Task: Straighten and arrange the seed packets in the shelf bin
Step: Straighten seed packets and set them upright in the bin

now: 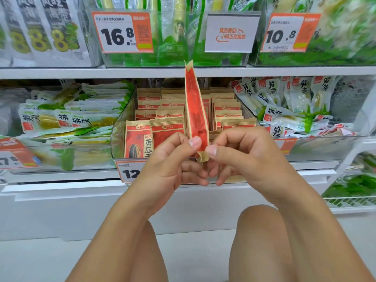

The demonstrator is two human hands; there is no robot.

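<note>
In front of the clear shelf bin [122,127], we held one red and tan seed packet [196,110] upright and edge-on, our left hand [171,159] and right hand [242,155] both curled nearly closed, thumbs and fingertips pinching its bottom end from either side. Behind it the other seed packets [166,123] stood in rows inside the bin, whose front carried a price tag [130,173]. Around it, white shelves [61,73] held green and white snack bags [71,119] left and right, with our bare knees above a pale floor.
</note>
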